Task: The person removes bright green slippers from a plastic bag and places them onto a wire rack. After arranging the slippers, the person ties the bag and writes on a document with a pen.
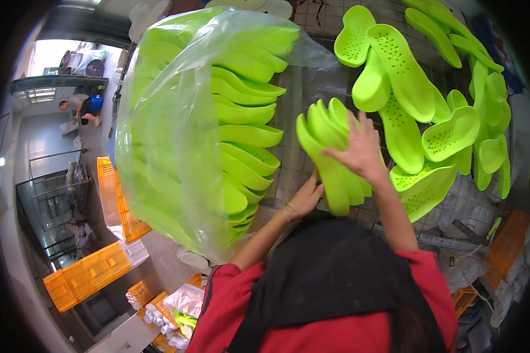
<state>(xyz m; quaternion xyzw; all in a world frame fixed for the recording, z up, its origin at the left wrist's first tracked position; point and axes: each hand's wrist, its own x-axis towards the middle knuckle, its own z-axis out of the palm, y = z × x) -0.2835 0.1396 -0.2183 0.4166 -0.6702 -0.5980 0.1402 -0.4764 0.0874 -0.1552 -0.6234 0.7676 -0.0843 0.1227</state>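
Note:
A bunch of lime-green shoe insoles (331, 163) stands upright before me, pressed side by side. My left hand (307, 194) supports it at the lower left, fingers partly hidden behind it. Over its upper right side lies my right hand (357, 148), fingers spread and slightly blurred, touching the insoles. To the left, a large clear plastic bag (172, 132) holds rows of the same green insoles, their ends showing at its open side. Loose perforated insoles (402, 73) lie in an overlapping heap on the wire-grid table (375, 216) to the right.
Orange plastic crates (88, 276) stand at the lower left, some with wrapped goods. Far left, a person (77, 106) bends near a blue drum (96, 103). Clear plastic bags (461, 269) and an orange crate (463, 300) lie at the lower right.

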